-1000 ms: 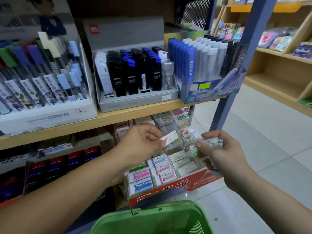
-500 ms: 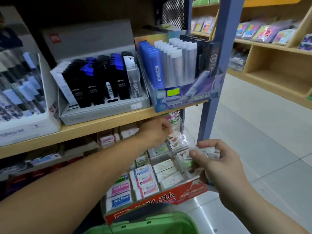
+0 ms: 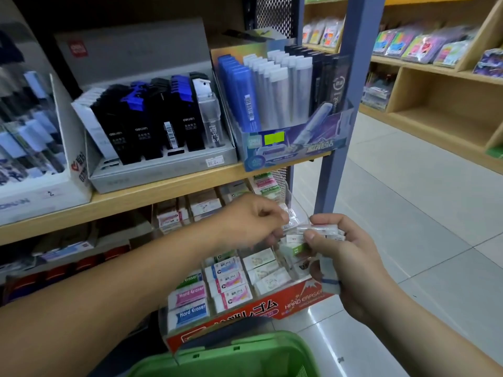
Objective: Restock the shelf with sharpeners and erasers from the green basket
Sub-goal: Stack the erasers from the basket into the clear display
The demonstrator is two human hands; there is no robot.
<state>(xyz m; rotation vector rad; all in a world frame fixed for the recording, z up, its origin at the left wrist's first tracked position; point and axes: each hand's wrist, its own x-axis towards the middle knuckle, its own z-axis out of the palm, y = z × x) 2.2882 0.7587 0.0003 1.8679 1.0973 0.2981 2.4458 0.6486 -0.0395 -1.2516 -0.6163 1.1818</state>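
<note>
Right hand (image 3: 349, 258) is gripping a little bunch of wrapped erasers (image 3: 318, 230) near the right end of the lower shelf, just over the eraser display box (image 3: 245, 312). Left hand (image 3: 250, 221) is curled with fingertips at the bunch, can't tell if it's actually pinching one. Green basket (image 3: 245, 356) is right below.

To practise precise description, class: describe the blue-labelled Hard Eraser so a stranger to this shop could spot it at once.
Under the wooden shelf, find the red display box just beyond the green basket. In its leftmost column, the blue-labelled eraser lies nearest the front edge. The pink-labelled eraser behind it bears the same words, but this one's label is blue.
</note>
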